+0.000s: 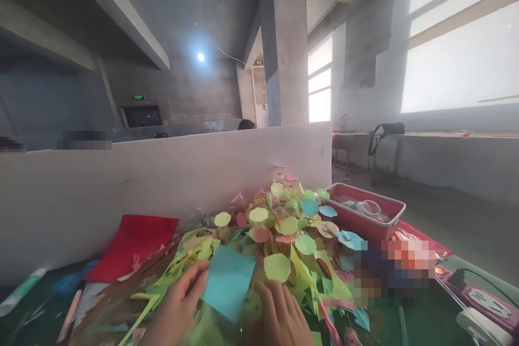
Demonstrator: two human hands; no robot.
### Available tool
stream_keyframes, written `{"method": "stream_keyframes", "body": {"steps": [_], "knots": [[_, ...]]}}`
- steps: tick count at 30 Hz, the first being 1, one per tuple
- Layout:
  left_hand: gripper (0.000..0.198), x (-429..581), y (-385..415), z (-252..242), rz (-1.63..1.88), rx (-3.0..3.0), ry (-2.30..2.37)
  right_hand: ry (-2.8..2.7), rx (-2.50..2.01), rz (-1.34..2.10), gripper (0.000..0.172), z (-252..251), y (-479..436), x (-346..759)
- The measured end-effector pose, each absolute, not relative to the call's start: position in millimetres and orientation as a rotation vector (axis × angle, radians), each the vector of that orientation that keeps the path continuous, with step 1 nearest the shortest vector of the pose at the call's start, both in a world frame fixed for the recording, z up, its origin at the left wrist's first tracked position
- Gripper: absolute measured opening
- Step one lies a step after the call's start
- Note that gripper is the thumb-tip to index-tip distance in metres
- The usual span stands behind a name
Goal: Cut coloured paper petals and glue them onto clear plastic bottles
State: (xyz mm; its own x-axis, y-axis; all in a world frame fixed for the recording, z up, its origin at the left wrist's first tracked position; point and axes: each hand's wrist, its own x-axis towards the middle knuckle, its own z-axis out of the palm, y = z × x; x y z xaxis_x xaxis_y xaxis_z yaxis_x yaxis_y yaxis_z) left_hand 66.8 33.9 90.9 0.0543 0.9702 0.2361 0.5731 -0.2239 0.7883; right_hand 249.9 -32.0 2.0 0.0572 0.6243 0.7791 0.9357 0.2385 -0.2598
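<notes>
Blue paper sheet [229,284] over our cluttered counter [433,325], its left edge pinched between the thumb and closed fingers of our left hand [178,303]; our right hand [284,312] curls beside it, grip hidden from us.

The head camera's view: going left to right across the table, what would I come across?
Green-and-white tube, red sheet, left hand, blue paper square, right hand, red basket, pink power strip.
</notes>
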Motion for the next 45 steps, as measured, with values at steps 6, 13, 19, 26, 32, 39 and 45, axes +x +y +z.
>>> {"method": "stream_keyframes", "body": {"steps": [6,13,19,26,32,39,45], "knots": [[0.050,53,35,68,0.799,1.693,1.399,-1.684,-1.335,-0.535,0.031,16,-33,256],[0.052,60,17,82,0.783,1.754,1.383,-1.857,-1.325,-0.219,0.040,30,-53,253],[0.053,54,23,81,0.785,1.707,1.334,-1.922,-1.214,-0.294,0.040,34,-53,256],[0.062,55,17,91,0.718,1.645,1.356,-1.929,-1.169,-0.288,0.025,39,-51,258],[0.055,58,10,94,0.554,1.802,1.334,-1.724,-1.207,0.076,0.017,36,-49,254],[0.045,70,-10,98,0.594,1.831,1.479,-1.475,-1.182,0.725,0.017,29,-46,251],[0.046,84,-26,104,0.559,1.909,1.406,-1.343,-1.198,0.805,0.020,33,-48,249]]}}
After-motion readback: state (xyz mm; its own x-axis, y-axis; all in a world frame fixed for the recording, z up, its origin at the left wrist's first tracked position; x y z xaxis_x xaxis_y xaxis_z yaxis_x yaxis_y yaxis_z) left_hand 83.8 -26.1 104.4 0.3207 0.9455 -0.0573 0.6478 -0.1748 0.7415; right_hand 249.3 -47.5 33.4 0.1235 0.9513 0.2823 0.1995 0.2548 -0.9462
